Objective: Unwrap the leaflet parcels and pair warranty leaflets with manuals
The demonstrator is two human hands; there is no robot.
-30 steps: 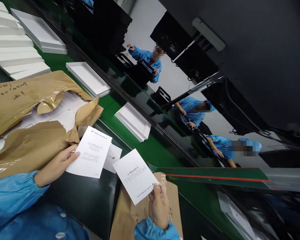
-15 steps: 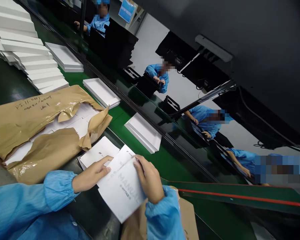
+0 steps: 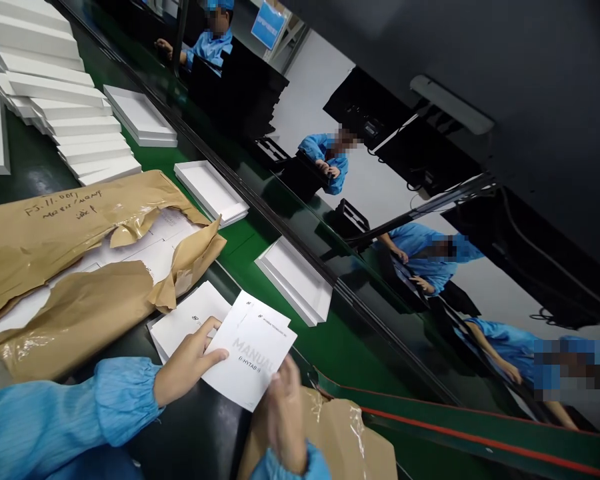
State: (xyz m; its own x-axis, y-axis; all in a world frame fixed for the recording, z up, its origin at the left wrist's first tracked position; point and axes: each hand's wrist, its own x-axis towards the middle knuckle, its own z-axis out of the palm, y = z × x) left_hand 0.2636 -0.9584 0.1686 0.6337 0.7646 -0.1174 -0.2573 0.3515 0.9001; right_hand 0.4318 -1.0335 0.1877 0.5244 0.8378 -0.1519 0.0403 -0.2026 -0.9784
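Dark worktop beside conveyor: your left hand now pins the manual onto the stack, fingers flat; your right hand has released, fingers loose and empty.

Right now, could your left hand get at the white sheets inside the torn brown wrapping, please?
Probably yes: the left hand rests on the manual, and the white sheets lie exposed nearby.

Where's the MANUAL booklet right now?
Head view, lower centre: the MANUAL booklet lies atop other white leaflets, under the left hand, with the right hand just below it.
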